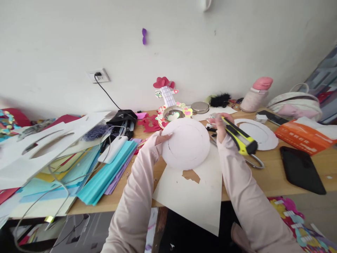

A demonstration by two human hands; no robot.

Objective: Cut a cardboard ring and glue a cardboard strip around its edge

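A round white disc (186,147), apparently paper or foam board with a faint curved line drawn on it, is held up over the table. My left hand (163,138) grips its left edge, thumb on the front face. My right hand (221,127), to the right of the disc, is closed around a yellow and black utility knife (240,137), whose body slants down to the right. Beneath the disc lies a cream sheet (195,202) with a ragged hole that shows brown, and the sheet overhangs the front edge.
Another white disc (259,135) lies at right, near an orange tissue pack (302,137) and a black phone (302,170). A decorated paper craft (168,96) stands behind. Coloured paper (107,172), cut white board (50,154) and a looping cable (56,179) crowd the left.
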